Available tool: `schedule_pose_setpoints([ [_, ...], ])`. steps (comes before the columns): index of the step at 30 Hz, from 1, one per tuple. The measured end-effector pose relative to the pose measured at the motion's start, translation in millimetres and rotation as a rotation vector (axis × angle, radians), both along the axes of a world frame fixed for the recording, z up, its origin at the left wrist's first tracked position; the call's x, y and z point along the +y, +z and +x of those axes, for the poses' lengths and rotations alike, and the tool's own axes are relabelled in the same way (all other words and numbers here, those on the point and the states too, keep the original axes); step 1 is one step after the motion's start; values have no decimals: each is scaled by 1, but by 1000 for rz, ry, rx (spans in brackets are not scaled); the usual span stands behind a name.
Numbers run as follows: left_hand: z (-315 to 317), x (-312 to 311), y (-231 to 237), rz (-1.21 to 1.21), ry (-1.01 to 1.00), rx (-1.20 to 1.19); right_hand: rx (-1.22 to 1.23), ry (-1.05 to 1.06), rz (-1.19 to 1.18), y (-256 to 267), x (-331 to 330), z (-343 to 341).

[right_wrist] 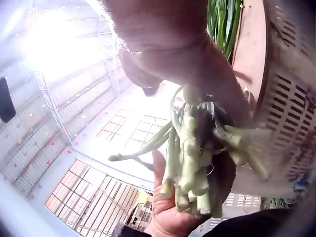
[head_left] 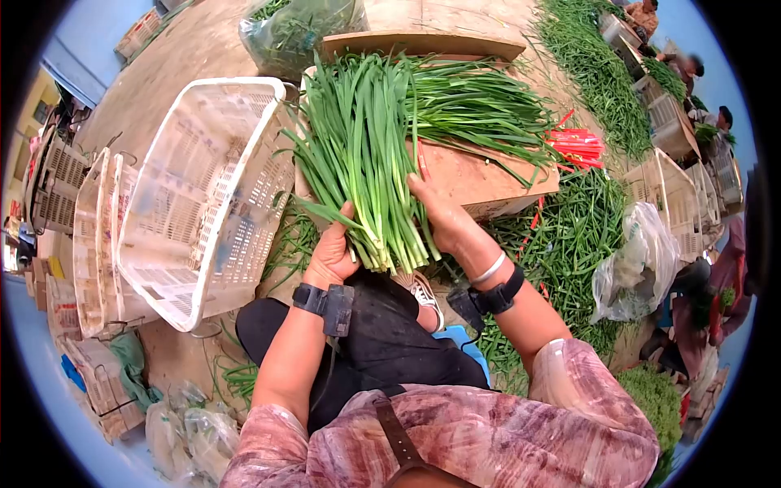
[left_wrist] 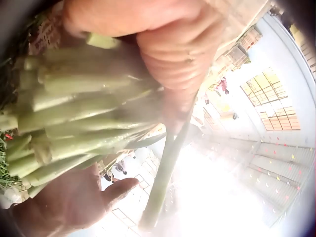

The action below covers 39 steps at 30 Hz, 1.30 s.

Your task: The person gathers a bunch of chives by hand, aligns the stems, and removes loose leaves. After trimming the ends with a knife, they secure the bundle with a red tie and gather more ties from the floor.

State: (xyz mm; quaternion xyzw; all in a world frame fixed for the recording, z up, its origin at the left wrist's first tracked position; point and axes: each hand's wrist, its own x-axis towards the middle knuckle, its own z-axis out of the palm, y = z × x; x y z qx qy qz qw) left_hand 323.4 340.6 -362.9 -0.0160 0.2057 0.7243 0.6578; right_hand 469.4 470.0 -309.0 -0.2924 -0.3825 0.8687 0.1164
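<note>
The left grip point(head_left: 332, 254) and right grip point(head_left: 443, 218) both grasp the bunch point(head_left: 366, 154) near its pale near ends at the left of the surface point(head_left: 464, 179), seemingly gathered but not yet bound, with more greens point(head_left: 480, 106) and red strips point(head_left: 576, 148) lying right.

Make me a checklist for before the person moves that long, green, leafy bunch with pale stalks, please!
1. Left hand and right hand on the long, green, leafy bunch with pale stalks: ok, one at each side.
2. Stalk ends level: not ok, they're uneven, and one stalk sticks out sideways in the left wrist view.
3. Thin, shiny red strips nearby: ok, on the person's right.
4. White plastic basket with slotted walls nearby: ok, on the person's left.
5. Firm grip: cannot tell, squeezing doesn't show.
</note>
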Motion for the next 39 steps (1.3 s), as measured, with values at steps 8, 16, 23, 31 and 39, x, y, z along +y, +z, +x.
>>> schedule_pose_setpoints([
  [8,-10,0,8,-80,-73,95,44,-156,96,0,-16,-11],
  [16,-3,0,-2,-56,-44,87,-58,-267,416,-41,-21,-24],
  [23,-21,-11,32,-1,-275,246,-37,-211,238,-29,-18,-16],
  [31,-3,15,32,-256,-37,332,-104,-197,532,-36,-29,-26],
  [39,10,4,36,-303,110,578,65,-374,248,-17,-49,-26],
])
